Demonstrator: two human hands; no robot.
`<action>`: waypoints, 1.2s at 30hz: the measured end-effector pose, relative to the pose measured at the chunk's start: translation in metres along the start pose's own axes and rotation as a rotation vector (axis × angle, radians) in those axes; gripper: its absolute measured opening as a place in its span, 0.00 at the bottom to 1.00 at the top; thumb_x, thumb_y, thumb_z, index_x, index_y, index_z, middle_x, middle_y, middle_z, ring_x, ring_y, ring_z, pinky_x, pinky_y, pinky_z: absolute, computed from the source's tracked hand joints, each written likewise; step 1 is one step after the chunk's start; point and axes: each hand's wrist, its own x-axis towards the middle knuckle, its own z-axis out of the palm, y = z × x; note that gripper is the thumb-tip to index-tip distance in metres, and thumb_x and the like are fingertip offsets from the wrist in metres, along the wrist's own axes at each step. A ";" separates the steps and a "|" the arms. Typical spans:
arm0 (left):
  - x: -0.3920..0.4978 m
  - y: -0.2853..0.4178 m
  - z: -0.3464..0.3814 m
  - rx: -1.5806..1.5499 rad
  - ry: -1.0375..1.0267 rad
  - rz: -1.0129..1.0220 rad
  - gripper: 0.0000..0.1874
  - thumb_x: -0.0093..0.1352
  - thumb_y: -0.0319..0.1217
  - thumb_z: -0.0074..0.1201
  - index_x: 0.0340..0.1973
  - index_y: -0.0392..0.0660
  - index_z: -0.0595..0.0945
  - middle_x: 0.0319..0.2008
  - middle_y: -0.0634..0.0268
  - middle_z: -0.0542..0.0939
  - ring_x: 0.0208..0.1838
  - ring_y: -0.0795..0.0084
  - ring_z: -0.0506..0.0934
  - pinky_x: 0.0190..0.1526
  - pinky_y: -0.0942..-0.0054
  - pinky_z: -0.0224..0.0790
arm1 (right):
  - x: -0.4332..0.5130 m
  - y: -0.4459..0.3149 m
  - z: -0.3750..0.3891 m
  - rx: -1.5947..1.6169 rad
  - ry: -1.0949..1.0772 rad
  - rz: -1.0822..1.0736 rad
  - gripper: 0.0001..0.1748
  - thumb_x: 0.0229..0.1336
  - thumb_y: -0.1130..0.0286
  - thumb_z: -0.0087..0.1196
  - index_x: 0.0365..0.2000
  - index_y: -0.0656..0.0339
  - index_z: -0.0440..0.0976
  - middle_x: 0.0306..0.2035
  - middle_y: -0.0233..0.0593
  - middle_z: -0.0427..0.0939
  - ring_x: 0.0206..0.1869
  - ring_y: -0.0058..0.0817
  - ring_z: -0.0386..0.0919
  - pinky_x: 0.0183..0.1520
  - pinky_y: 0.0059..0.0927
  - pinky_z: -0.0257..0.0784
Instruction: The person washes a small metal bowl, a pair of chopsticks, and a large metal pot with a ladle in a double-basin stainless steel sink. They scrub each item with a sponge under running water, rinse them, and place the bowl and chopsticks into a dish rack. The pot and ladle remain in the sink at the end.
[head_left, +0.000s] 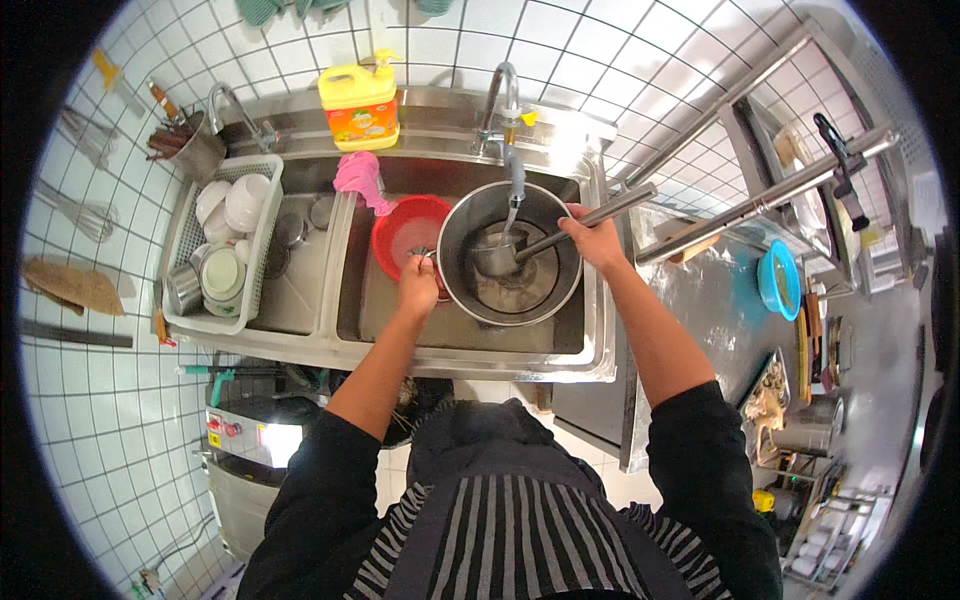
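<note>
A deep stainless steel pot (511, 315) stands in the right sink basin, slightly over a red plastic basin (409, 225). My left hand (418, 286) grips metal at the pot's left side, apparently its side handle. Inside the pot rests a steel ladle (496, 256) with a round cup and a long thick handle. My right hand (596, 238) is at the pot's right rim, closed around the ladle handle; whether it also holds the pot is hidden. Water runs from the faucet (515, 176) into the ladle and pot. Some water covers the pot's bottom.
A pink cloth (360, 180) hangs over the sink divider. Behind it stands a yellow detergent jug (360, 112). Bowls and cups fill a white plastic basket (259, 292) on the left. Steel rails (750, 206) jut out at right, above a metal counter (694, 300) with a blue basin (778, 280).
</note>
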 end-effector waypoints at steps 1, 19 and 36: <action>0.003 -0.005 0.005 -0.053 -0.001 0.039 0.15 0.82 0.37 0.44 0.49 0.38 0.79 0.29 0.59 0.80 0.33 0.68 0.78 0.40 0.61 0.72 | -0.001 0.005 0.000 0.002 0.026 -0.014 0.25 0.59 0.62 0.65 0.54 0.65 0.82 0.45 0.39 0.87 0.49 0.27 0.83 0.55 0.31 0.75; -0.039 0.026 -0.016 -0.107 -0.161 -0.240 0.12 0.81 0.37 0.45 0.54 0.45 0.76 0.35 0.59 0.83 0.28 0.57 0.86 0.27 0.56 0.83 | -0.085 -0.011 0.022 -0.381 0.004 -0.029 0.24 0.60 0.49 0.64 0.35 0.64 0.84 0.30 0.54 0.85 0.36 0.53 0.85 0.43 0.47 0.80; -0.073 0.095 0.067 0.318 -0.193 0.713 0.32 0.61 0.28 0.60 0.63 0.43 0.78 0.65 0.46 0.75 0.71 0.44 0.69 0.73 0.56 0.59 | -0.118 -0.074 0.015 -0.008 -0.075 -0.155 0.10 0.61 0.71 0.60 0.40 0.65 0.84 0.31 0.35 0.83 0.35 0.22 0.80 0.40 0.27 0.75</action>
